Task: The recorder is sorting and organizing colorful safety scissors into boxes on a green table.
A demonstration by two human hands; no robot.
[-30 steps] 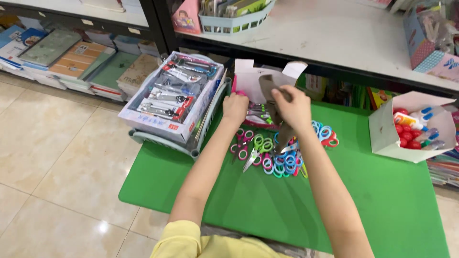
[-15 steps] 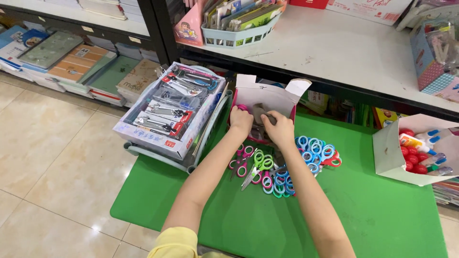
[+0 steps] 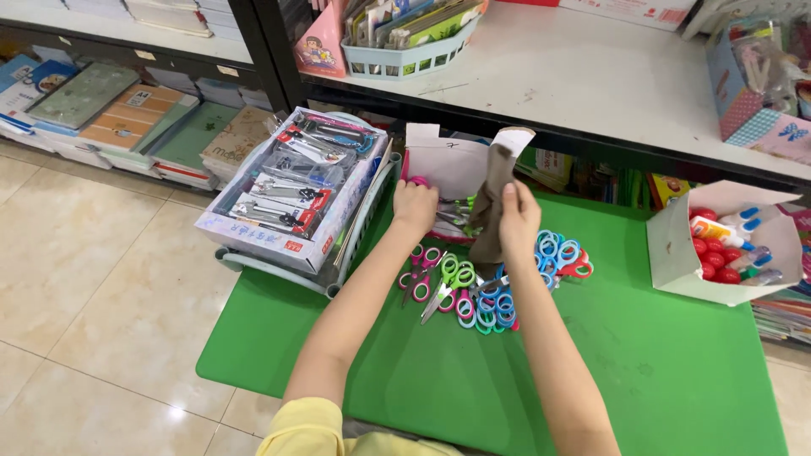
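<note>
Green table point(image 3: 659, 380) under shelves: left hand point(image 3: 415, 205) grips the small white box point(image 3: 452, 165) at its rim, right hand point(image 3: 517, 218) pinches a limp brown sheet point(image 3: 492, 203), likely light and floppy, above loose scissors point(image 3: 473, 291).

Glossy beige tiled floor point(image 3: 93, 279) at left, catching a bright glare of light. Low green plastic worktop point(image 3: 676, 371) in the middle. White shelf board point(image 3: 591, 76) on a dark metal frame point(image 3: 266, 55) behind, stacked notebooks point(image 3: 110, 114) below.
</note>
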